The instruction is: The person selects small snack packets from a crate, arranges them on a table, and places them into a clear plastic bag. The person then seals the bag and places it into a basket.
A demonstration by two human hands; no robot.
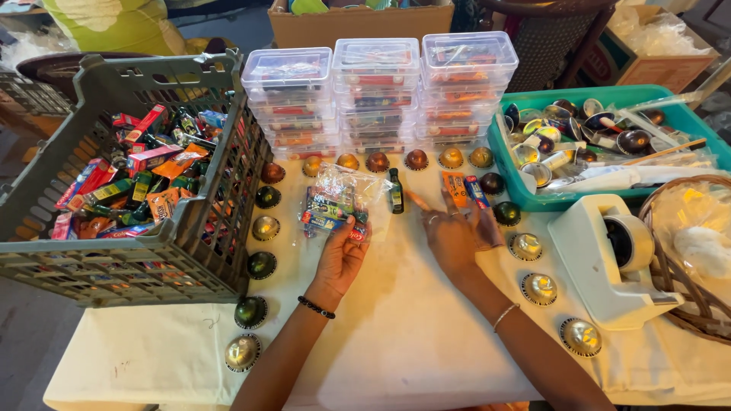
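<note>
1. Nearest us, both forearms reach up over the cloth-covered bench (396,342), with shiny domed capsules (539,288) lined up along both sides.
2. Left hand (339,259): its grip is closed on the lower edge of a clear bag (335,199) of small colourful packets, lying flat mid-bench.
3. Right hand (455,237): fingers spread and resting flat on the cloth, grip loose, fingertips touching an orange packet (455,187) beside a blue-and-red one (477,190).
4. Between the hands stands a little dark bottle (395,191), upright.
5. Left, a grey crate (190,213) heaped with packets; right, a white tape dispenser (609,255).
6. Farther back, a teal tray (525,194) and stacked clear boxes (377,91).
</note>
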